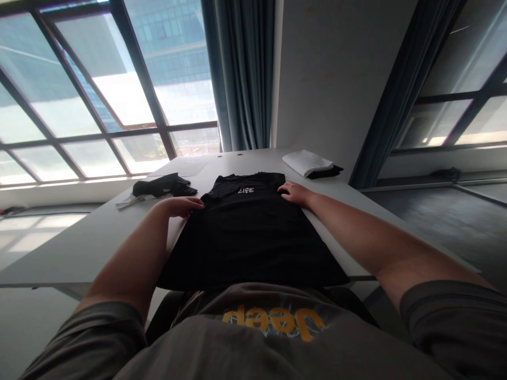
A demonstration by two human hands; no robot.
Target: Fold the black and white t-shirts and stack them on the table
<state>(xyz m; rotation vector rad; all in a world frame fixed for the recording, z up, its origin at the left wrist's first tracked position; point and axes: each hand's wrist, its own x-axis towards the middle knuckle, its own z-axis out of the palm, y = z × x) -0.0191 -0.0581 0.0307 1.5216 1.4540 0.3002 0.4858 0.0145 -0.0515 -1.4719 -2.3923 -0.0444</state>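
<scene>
A black T-shirt [255, 232] lies spread flat, its collar end away from me and its hem over the near table edge. White lettering is printed near the collar. My left hand [185, 206] is closed at the shirt's left edge, fingertips pinching the cloth just below the sleeve. On the opposite side, my right hand [295, 193] has its fingers curled onto the right edge near the shoulder, closed on the fabric. The left sleeve lies bent inward over the shirt; no right sleeve shows sticking out.
The white table [79, 253] carries a crumpled dark and white cloth pile [164, 186] at left. A folded white cloth [309, 161] rests on black cloth at the back right. Behind stand windows, a blue curtain [241, 74] and a wall column [336, 79].
</scene>
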